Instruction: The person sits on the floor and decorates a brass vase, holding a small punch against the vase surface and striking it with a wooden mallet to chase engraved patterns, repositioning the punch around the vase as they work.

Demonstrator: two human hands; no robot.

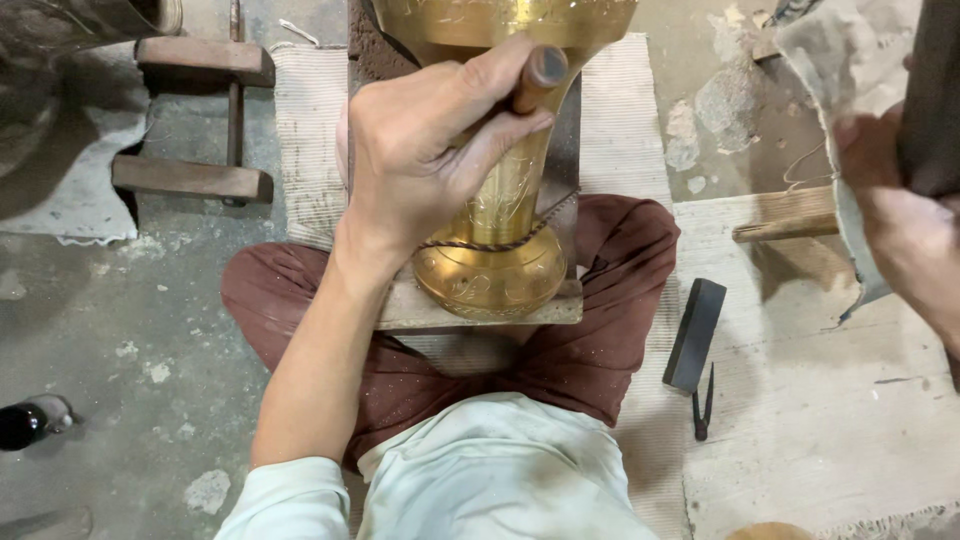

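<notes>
Left hand [420, 150] grips a chisel [535, 80] against the vase [495, 200], already partly engraved; right hand [905, 215] grips a dark block [930, 100].

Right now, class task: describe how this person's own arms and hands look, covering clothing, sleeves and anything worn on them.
Both hands are bare: no gloves, rings or watch show. The left hand leads back along a bare forearm to a pale, whitish sleeve pushed up near the elbow, matching the shirt. The right hand is blurred at the frame's edge; its sleeve is out of view.
</notes>
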